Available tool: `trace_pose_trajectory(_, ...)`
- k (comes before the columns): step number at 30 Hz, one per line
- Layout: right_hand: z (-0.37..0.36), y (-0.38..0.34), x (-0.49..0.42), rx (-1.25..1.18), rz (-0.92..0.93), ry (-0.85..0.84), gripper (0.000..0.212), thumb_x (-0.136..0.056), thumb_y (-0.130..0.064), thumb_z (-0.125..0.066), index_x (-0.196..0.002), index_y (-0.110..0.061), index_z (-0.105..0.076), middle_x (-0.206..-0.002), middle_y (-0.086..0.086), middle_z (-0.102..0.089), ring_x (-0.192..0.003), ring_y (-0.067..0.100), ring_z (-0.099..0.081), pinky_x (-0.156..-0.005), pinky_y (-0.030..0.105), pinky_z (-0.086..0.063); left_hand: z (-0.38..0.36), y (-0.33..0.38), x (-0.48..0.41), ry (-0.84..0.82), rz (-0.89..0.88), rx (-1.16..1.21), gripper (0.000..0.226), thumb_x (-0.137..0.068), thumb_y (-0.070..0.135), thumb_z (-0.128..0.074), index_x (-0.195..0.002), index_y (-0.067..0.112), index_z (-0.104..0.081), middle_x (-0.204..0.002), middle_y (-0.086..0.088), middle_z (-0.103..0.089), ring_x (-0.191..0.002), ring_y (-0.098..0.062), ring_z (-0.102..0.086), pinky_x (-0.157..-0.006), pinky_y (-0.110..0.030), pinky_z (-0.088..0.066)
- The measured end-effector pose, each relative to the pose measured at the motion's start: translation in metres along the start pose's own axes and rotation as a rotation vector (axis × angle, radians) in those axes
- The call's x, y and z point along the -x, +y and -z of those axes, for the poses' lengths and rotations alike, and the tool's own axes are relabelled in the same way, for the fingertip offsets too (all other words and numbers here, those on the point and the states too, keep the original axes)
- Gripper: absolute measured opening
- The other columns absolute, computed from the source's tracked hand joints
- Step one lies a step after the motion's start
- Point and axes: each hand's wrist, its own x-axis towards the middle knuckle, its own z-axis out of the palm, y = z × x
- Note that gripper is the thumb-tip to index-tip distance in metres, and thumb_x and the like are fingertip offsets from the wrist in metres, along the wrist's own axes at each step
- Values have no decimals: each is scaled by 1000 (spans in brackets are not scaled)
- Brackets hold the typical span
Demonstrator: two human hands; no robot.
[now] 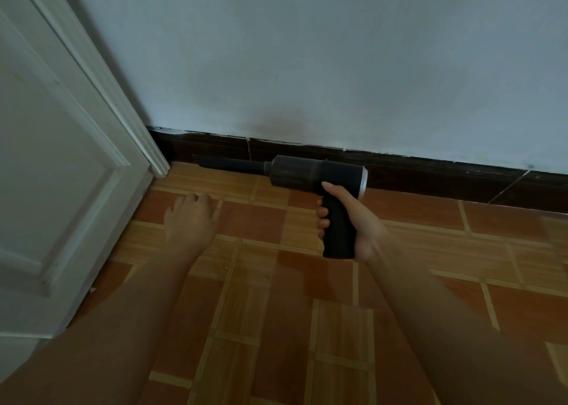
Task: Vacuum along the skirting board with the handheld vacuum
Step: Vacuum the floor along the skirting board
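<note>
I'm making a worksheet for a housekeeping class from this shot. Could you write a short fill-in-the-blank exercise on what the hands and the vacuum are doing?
1. The handheld vacuum is held by its grip in the ______ hand.
2. Its nozzle points toward the white ______ at the left end of the wall.
3. The nozzle runs along the dark ______ at the foot of the wall.
4. The left hand is held over the tiled ______ and holds nothing.

Missing words: right; door; skirting board; floor
</note>
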Motion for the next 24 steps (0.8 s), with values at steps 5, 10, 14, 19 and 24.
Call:
trace_pose_trajectory(5, -3, 0, 1, -5, -13, -24, 34, -68, -37, -71, -89, -11, -64, -56, -2, -55, -44, 9, -48, -47, 20, -45, -3, -7, -1, -18, 14, -24, 33, -94, 31, -42, -109, 7, -59, -115, -13, -59, -111, -30, -48, -93, -45, -38)
trace_pose_trajectory(10, -8, 0, 0, -10, -14, -21, 24, -69, -36, -72, -74, -13, -68, -56, -1, -55, -45, 10, -48, -47, 20, -45, -5, -10, -3, -17, 14, -41, 35, -94, 32, -40, -112, 8, -59, -118, -13, -58, -113, -30, -49, -95, -44, -37)
trace_pose_trajectory(14, -10, 1, -2, -2, -1, -31, 25, -69, -36, -71, -77, -13, -66, -56, -1, -55, -45, 10, -47, -47, 21, -45, -7, -12, -3, -31, 12, -47, 38, -95, 33, -39, -118, 9, -56, -123, -12, -57, -115, -29, -48, -96, -44, -37)
trace_pose_trajectory(19, -17, 2, -9, 61, 28, 4, 20, -76, -33, -68, -76, -13, -65, -57, 1, -56, -45, 11, -48, -49, 22, -44, -10, -19, -7, -76, 31, -53, 42, -95, 35, -40, -128, 12, -50, -130, -11, -53, -121, -28, -44, -100, -43, -36)
trace_pose_trajectory(24, -32, 13, -30, 168, 93, 67, 28, -77, -29, -71, -96, -10, -60, -67, 5, -58, -50, 14, -53, -48, 24, -47, -9, -24, -15, -118, 24, -50, 47, -95, 36, -42, -135, 13, -42, -135, -10, -48, -126, -26, -41, -104, -42, -34)
